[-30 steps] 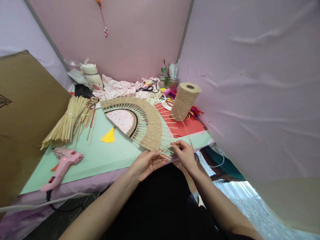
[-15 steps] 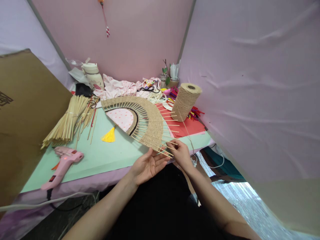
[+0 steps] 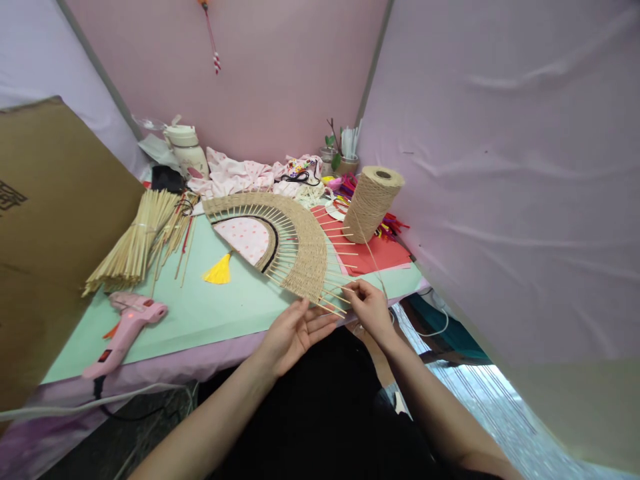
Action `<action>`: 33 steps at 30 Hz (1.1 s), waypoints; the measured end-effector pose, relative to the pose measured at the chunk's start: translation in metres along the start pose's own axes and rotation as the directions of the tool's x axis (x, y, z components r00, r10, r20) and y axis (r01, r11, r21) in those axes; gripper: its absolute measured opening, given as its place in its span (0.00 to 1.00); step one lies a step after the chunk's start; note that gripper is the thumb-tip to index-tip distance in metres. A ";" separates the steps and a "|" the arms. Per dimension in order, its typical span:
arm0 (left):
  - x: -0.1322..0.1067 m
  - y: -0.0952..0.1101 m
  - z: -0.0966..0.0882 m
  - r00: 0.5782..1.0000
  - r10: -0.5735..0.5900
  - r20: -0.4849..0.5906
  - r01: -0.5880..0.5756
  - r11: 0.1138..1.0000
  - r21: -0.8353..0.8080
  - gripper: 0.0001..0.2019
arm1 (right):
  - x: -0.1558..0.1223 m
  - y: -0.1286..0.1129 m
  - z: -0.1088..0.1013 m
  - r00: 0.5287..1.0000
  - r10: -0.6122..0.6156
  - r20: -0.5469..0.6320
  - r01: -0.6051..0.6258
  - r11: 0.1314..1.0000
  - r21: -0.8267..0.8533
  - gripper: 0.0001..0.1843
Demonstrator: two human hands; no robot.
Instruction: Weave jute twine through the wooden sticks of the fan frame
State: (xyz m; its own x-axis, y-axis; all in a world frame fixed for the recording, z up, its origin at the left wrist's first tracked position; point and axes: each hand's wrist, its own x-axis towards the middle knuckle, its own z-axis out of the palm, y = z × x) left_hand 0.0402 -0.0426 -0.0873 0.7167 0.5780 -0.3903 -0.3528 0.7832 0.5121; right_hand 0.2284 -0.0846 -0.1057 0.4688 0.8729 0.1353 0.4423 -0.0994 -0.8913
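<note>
A half-round fan (image 3: 309, 257) of thin sticks and woven twine lies over the table with its near corner at the front edge. My left hand (image 3: 297, 330), palm up, supports that corner, with the thumb at its edge and the fingers stretched beneath the sticks. Beside the bare stick tips, my right hand (image 3: 369, 308) is closed with its fingertips pinched on twine, largely hidden by the fingers. A strand of twine (image 3: 371, 253) runs down to this hand from the upright twine roll (image 3: 374, 205). Dotted fabric (image 3: 245, 239) with a dark border fills the fan's centre.
A pink glue gun (image 3: 131, 327) lies at the front left, near a yellow tassel (image 3: 219, 270). Behind it rests a bundle of sticks (image 3: 133, 247). Red sheets (image 3: 373, 257) lie under the roll. A cardboard panel (image 3: 60, 247) stands left; a bottle (image 3: 187, 152) stands behind.
My right hand has moved slightly right, away from the stick tips. My left hand has barely shifted, and the fan stays nearly in place.
</note>
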 end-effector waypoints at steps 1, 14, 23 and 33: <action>-0.002 0.000 0.002 0.999 0.031 -0.016 -0.031 0.998 0.049 0.09 | -0.001 0.002 -0.003 1.000 0.002 -0.002 -0.002 1.000 -0.013 0.14; -0.005 0.007 0.002 0.980 0.119 -0.159 -0.067 0.952 0.300 0.02 | -0.013 -0.001 -0.028 0.963 -0.026 0.268 0.041 0.998 -0.050 0.13; -0.007 0.012 -0.002 0.980 0.124 -0.156 -0.064 0.938 0.339 0.02 | -0.017 -0.014 -0.035 0.961 -0.034 0.274 0.029 0.999 0.024 0.13; -0.007 0.014 -0.006 0.975 0.099 -0.197 -0.039 0.957 0.288 0.02 | -0.020 -0.015 -0.049 0.904 -0.003 0.427 -0.086 0.978 0.190 0.11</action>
State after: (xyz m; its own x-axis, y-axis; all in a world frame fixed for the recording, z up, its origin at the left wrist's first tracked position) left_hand 0.0270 -0.0341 -0.0819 0.5451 0.6869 -0.4807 -0.1927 0.6607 0.7255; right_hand 0.2496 -0.1235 -0.0738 0.0961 0.9936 -0.0595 0.2465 -0.0817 -0.9657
